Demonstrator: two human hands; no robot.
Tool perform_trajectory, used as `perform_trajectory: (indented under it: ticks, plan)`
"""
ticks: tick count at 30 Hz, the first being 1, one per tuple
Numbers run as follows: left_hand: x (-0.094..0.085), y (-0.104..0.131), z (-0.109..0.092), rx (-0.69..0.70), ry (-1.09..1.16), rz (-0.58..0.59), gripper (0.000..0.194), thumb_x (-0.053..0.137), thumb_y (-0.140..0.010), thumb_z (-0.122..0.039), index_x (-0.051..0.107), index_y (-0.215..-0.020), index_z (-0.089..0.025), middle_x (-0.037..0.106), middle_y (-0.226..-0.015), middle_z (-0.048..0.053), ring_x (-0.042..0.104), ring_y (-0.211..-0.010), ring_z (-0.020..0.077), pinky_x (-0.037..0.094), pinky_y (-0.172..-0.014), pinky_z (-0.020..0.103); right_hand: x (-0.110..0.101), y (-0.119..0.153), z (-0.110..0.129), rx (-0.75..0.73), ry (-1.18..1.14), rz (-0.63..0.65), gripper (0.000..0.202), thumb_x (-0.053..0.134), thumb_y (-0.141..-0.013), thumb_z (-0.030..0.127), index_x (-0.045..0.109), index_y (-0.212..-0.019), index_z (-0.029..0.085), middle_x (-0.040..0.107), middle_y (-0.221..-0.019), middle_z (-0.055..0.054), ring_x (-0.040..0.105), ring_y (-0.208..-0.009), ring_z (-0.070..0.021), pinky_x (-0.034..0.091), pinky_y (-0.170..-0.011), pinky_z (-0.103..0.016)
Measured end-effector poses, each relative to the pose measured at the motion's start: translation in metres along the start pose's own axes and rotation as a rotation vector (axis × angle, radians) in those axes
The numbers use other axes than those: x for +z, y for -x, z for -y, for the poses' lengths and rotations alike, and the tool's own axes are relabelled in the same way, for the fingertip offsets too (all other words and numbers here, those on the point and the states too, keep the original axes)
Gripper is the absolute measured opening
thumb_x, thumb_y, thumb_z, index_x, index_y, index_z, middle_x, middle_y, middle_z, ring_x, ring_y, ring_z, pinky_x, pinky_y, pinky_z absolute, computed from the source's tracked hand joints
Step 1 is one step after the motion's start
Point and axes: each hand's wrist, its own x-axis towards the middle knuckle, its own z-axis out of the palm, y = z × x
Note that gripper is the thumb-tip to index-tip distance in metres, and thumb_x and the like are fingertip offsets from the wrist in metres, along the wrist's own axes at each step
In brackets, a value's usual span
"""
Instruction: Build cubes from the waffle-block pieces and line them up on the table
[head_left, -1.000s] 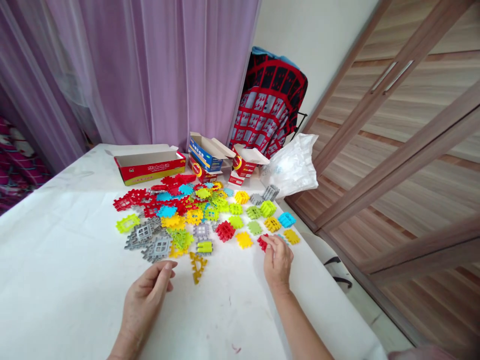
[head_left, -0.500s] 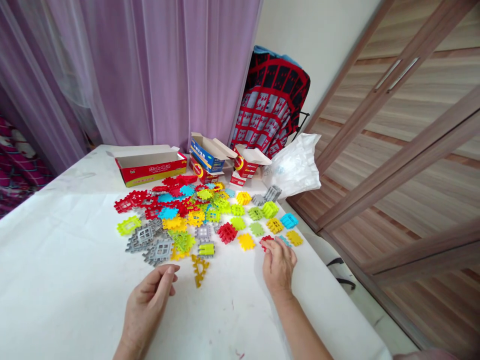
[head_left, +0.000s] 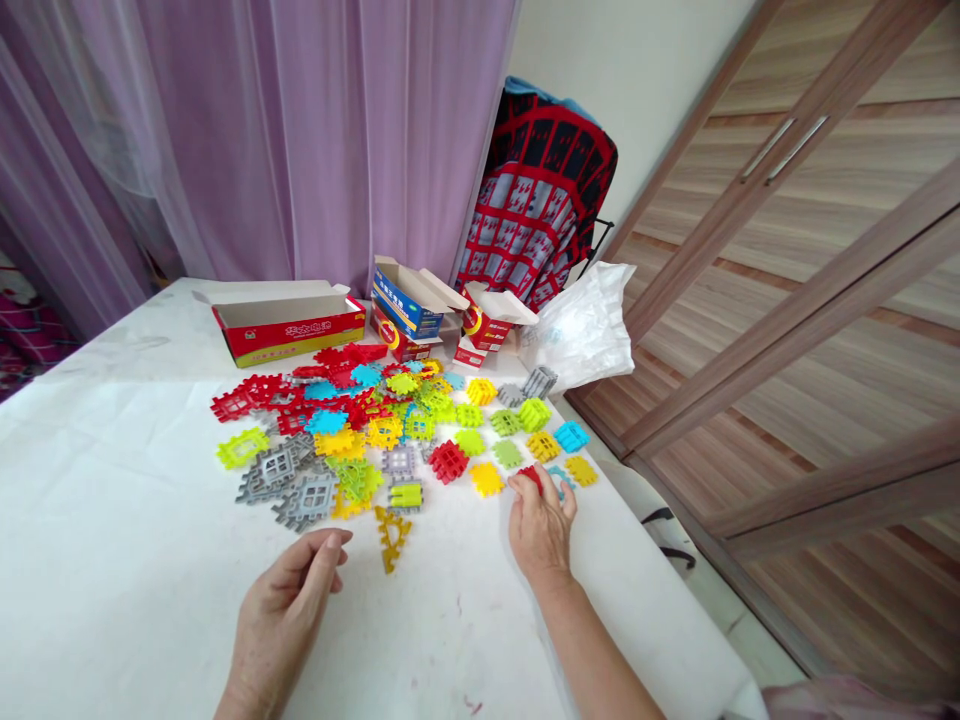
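My left hand (head_left: 289, 605) hovers at the near side of the table with thumb and fingers pressed together; whatever they hold, if anything, is hidden. Just right of it lies a dark yellow triangular piece (head_left: 391, 538). My right hand (head_left: 541, 525) rests by the right-hand pieces, its spread fingertips touching a red piece (head_left: 531, 474) and close to a blue piece (head_left: 561, 480). A yellow piece (head_left: 487, 479) and a red block (head_left: 448, 462) lie to its left. A grey and lime piece (head_left: 406, 495) sits above the triangle.
Behind is a heap of interlocking pieces (head_left: 330, 400) in several colours. Farther back stand a long red box (head_left: 292, 330), a blue box (head_left: 405, 305), small red boxes (head_left: 487, 328) and a white plastic bag (head_left: 581, 330). The white table's (head_left: 660, 590) edge runs along the right.
The view has shifted slightly, moving the table items a little left in the picture. The fingers of my right hand have spread somewhat over the red piece. My left hand looks almost the same.
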Motion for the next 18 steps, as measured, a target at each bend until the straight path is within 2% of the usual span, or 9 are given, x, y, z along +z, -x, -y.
perform_trajectory:
  ticks: [12,15,18]
  plan:
    - [0.000,-0.001,0.004,-0.032,-0.010,0.001,0.059,0.061,-0.059,-0.075,0.073,-0.077,-0.020,0.061,-0.053,0.000,0.063,-0.060,0.0186,0.052,-0.057,0.027,0.001,-0.002,0.000,-0.006,-0.014,0.000,0.028,0.042,-0.086,0.005,0.061,-0.101,0.020,0.074,-0.095,-0.006,0.051,-0.125,-0.0239,0.017,-0.111,-0.047]
    - [-0.001,-0.003,0.007,-0.029,-0.008,0.005,0.059,0.062,-0.059,-0.074,0.073,-0.078,-0.020,0.062,-0.055,0.000,0.062,-0.059,0.0181,0.052,-0.057,0.027,-0.002,-0.002,-0.002,-0.003,-0.100,-0.063,0.026,0.041,-0.089,0.009,0.062,-0.099,0.021,0.073,-0.097,-0.005,0.055,-0.119,-0.0229,0.021,-0.109,-0.047]
    - [-0.002,-0.003,0.009,-0.006,-0.012,0.004,0.057,0.062,-0.061,-0.073,0.073,-0.079,-0.020,0.063,-0.057,0.000,0.060,-0.058,0.0171,0.052,-0.058,0.027,-0.005,0.000,-0.018,0.155,-0.286,-0.219,0.020,0.041,-0.091,0.021,0.060,-0.094,0.021,0.072,-0.090,-0.006,0.063,-0.099,-0.0220,0.036,-0.099,-0.043]
